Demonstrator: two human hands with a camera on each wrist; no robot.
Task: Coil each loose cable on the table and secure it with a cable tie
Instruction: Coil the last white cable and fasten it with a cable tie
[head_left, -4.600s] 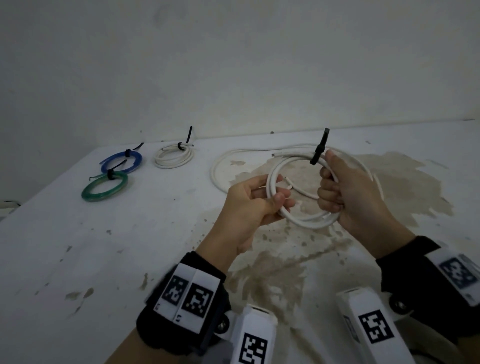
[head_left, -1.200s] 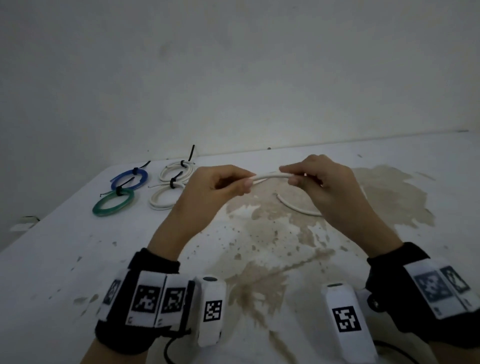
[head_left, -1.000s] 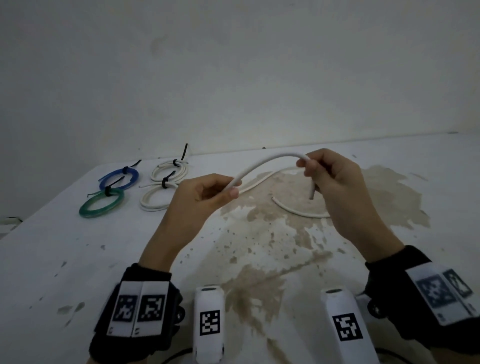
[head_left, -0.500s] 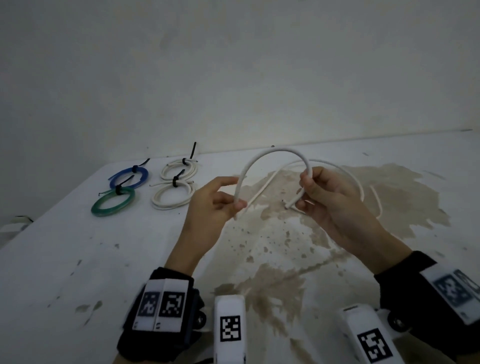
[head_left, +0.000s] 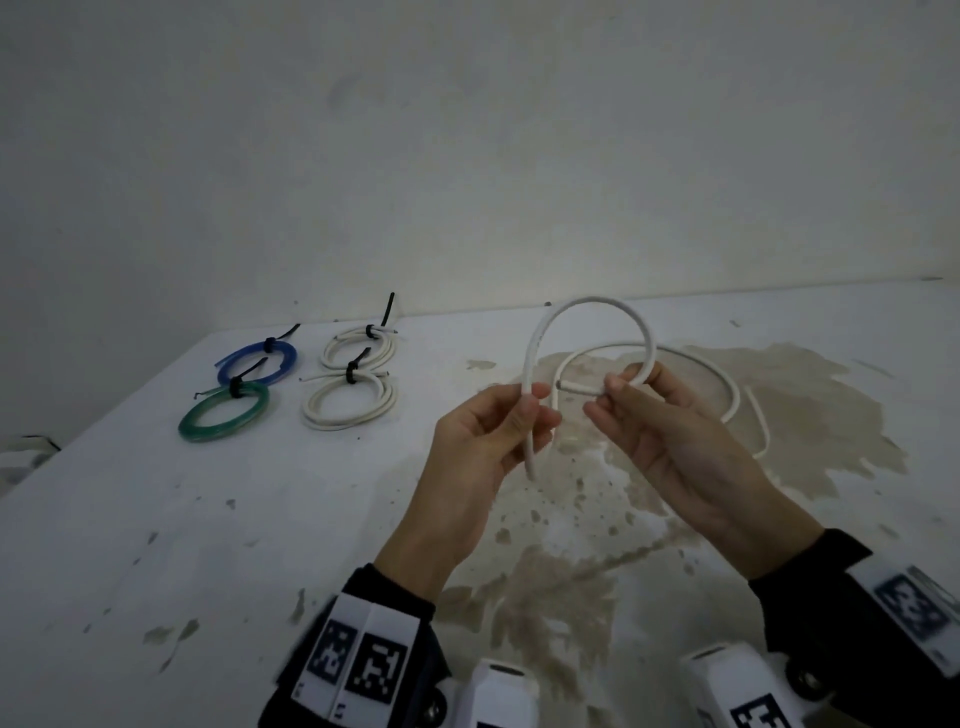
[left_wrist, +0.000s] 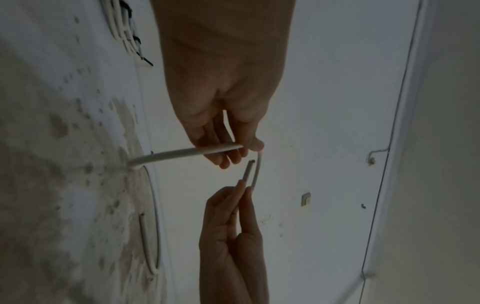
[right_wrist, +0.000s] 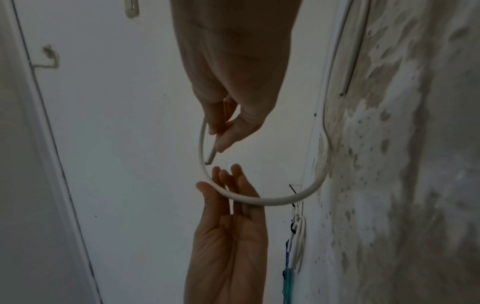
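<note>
The stiff, springy white cable arched above the stained worktop, the left hand pinching its run and the right hand pinching the cut end, so grips near the crossing looked best.

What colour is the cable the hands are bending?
White. The cable arches between the left hand and right hand, clearest in the head view.
</note>
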